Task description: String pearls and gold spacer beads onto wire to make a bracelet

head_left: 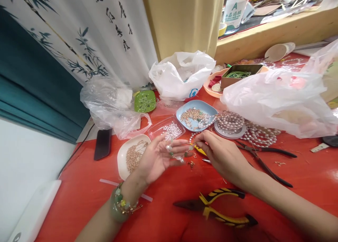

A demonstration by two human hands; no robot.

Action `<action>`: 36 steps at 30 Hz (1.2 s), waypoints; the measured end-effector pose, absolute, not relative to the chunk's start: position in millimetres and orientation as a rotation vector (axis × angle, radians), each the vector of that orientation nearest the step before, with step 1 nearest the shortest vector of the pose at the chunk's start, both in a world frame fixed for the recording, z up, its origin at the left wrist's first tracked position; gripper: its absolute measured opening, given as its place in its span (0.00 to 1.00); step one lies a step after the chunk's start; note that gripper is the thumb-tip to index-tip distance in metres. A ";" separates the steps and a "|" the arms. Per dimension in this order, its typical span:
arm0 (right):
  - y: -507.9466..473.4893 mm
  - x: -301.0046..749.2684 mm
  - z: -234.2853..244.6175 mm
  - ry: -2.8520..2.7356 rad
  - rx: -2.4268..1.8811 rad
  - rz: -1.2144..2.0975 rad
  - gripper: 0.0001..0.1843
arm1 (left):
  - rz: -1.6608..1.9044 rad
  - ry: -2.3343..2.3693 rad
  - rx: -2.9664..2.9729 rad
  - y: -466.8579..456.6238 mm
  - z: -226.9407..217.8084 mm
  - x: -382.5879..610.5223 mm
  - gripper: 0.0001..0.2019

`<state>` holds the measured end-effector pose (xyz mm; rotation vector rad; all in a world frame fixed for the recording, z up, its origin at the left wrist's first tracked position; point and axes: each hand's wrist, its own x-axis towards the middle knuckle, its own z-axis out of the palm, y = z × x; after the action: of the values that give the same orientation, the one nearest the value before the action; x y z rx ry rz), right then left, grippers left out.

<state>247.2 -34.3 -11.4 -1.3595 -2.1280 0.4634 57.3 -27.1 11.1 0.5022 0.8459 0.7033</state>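
My left hand (158, 157) lies palm up over the red table (79, 196), fingers loosely curled around a short beaded strand (175, 153) with pale and green beads that drapes across the fingertips. My right hand (221, 154) comes in from the right, its thumb and forefinger pinched on the strand's end near a small gold piece (192, 144). A beaded bracelet (120, 203) circles my left wrist. Just beyond the hands stand a white dish of gold beads (132, 155), a clear tray of pearl beads (169, 129) and a blue dish of gold findings (196, 117).
Yellow-and-black pliers (216, 208) lie near the front edge. Black-handled pliers (264, 157) rest at right beside a spool of pearl chain (231, 124). Plastic bags (277, 97) crowd the back, with a green dish (144, 101), a tin of green wire (237, 75) and a black phone (102, 143).
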 end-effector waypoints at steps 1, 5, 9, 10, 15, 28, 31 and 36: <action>-34.0 246.8 -10.4 -2.124 -1.339 0.475 0.08 | 0.690 0.867 0.495 -26.8 11.8 56.7 0.22; -31.6 241.7 -6.2 -2.181 -1.248 0.451 0.08 | 0.583 0.907 0.655 -25.1 12.8 58.7 0.14; -27.6 241.3 3.1 -2.219 -1.212 0.433 0.08 | 0.590 1.064 0.859 -21.1 9.6 65.3 0.10; -27.6 244.5 5.7 -2.196 -1.208 0.441 0.08 | 0.615 1.121 0.895 -20.6 8.7 66.1 0.10; -48.1 281.3 1.3 -2.141 -1.339 0.465 0.06 | 0.605 1.238 1.051 -29.9 6.8 58.2 0.08; -69.0 268.6 -13.2 -2.454 -1.044 0.315 0.09 | 0.995 1.501 1.003 -51.4 9.5 5.7 0.11; -43.0 244.7 -11.8 -2.502 -0.963 0.215 0.10 | 1.080 1.529 0.963 -49.8 11.5 -7.1 0.12; -6.5 210.7 -18.7 -2.700 -0.847 -0.032 0.15 | 1.052 1.463 0.833 -47.7 11.3 -19.1 0.12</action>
<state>210.7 -6.5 -18.7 -0.8468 -2.6998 -0.0320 -19.1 -47.7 11.3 0.8327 1.4633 1.0522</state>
